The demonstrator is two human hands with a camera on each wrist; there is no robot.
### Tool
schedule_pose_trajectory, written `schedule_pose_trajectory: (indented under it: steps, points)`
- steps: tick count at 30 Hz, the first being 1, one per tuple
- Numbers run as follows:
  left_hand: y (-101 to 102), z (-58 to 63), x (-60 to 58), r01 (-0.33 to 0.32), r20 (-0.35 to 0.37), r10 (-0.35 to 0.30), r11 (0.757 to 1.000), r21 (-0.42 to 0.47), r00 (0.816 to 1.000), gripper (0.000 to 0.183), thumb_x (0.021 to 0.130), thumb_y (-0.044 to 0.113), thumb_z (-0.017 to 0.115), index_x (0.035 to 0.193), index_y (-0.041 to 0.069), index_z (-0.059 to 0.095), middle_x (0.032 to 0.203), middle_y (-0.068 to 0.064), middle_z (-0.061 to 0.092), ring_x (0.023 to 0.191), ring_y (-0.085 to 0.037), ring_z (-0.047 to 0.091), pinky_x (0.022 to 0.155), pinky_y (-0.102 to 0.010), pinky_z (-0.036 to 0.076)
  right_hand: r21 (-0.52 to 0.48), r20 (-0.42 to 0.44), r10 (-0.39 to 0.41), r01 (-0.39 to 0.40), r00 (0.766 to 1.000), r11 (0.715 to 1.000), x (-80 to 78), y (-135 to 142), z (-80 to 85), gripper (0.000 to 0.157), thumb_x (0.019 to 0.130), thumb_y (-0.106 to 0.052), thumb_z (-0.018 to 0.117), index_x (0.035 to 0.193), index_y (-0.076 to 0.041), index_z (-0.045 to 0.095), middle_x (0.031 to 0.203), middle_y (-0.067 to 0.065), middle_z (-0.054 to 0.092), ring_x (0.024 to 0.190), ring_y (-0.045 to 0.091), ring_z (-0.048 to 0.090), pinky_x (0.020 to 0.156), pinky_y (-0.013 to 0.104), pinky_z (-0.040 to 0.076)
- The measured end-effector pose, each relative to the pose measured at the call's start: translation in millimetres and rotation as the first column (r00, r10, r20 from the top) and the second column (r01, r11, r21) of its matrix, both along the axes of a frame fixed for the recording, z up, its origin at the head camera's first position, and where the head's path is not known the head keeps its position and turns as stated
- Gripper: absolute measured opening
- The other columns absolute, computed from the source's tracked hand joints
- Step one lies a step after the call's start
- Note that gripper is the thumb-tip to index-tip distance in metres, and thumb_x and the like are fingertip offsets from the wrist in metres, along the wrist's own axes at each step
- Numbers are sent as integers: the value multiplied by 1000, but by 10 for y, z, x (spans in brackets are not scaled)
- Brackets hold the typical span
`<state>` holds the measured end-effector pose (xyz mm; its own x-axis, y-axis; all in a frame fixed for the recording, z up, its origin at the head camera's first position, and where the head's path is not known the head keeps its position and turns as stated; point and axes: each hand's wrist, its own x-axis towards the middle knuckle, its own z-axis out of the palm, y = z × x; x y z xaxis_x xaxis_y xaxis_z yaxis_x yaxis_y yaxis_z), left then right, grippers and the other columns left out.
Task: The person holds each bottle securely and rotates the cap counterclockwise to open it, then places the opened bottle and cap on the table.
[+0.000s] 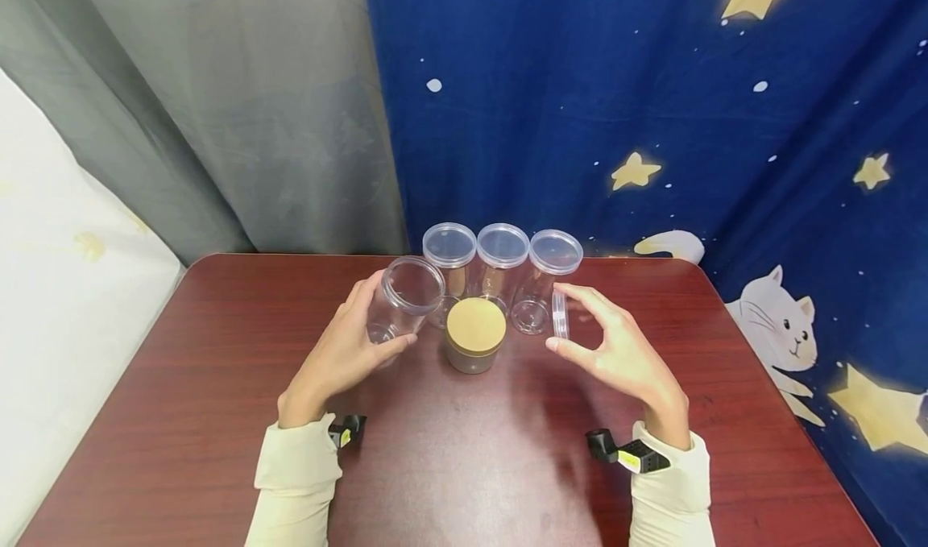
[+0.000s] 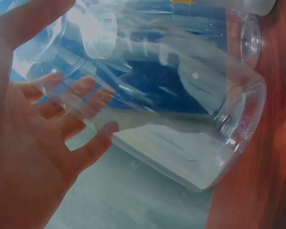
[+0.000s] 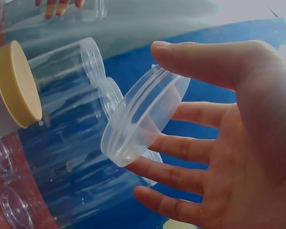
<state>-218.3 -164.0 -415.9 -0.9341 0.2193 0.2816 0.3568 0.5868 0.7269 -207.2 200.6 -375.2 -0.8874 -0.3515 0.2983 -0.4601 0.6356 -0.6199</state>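
My left hand (image 1: 346,346) grips a clear plastic jar (image 1: 406,305) by its side; the jar has no lid and leans, its thumb side toward the middle. In the left wrist view the fingers curve round the transparent wall of this jar (image 2: 181,109). My right hand (image 1: 623,354) pinches a clear screw lid (image 1: 561,315) on edge between thumb and fingertips. The right wrist view shows the ridged rim of that lid (image 3: 143,119). Between the hands stands a short jar with a gold lid (image 1: 475,327).
Three lidded clear jars (image 1: 503,246) stand in a row near the back edge of the reddish-brown table (image 1: 464,466). Behind the table hang a grey curtain (image 1: 290,112) and a blue curtain (image 1: 551,88) with stars. White fabric (image 1: 65,305) hangs at the left.
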Motion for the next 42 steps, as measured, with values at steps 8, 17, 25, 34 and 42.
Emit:
schedule_pose_trajectory:
  steps: [8,17,25,34,42]
  points:
    - [-55,-85,-63,-69,-38,70,997,33,997,92,78,25,84,153,18,31,136,-10,49,121,-29,52,100,-54,43,-27,78,-15,17,997,999,-86,107,-111,67,80,-23,83,140,-14,52,129,6,63,110,27,65,95,48,51]
    - [-104,-133,-99,-153,-38,156,985,80,987,91,78,23,84,152,13,32,139,-13,50,123,-29,52,101,-53,42,-102,159,-4,21,987,995,-163,225,-214,67,80,-18,84,137,-11,51,127,12,62,105,25,66,95,41,52]
    - [-121,-154,-124,-207,-28,211,973,98,977,93,78,21,84,153,9,29,144,-19,44,130,-35,46,106,-57,37,-186,276,15,39,961,982,-191,301,-270,68,78,-14,84,134,-5,46,128,18,58,113,34,64,96,44,52]
    - [-119,-209,-133,-220,17,220,968,124,975,97,80,25,83,155,9,23,149,-17,40,134,-35,43,108,-60,36,-133,282,-35,75,959,988,-222,379,-346,65,78,-18,85,129,-7,46,120,19,63,107,33,67,91,48,54]
    - [-134,-259,-149,-240,8,242,959,152,970,96,80,22,83,154,8,24,147,-17,43,131,-34,45,108,-59,36,-98,308,-77,112,948,989,-258,417,-454,62,77,-19,86,121,-5,44,125,19,61,104,32,67,90,46,54]
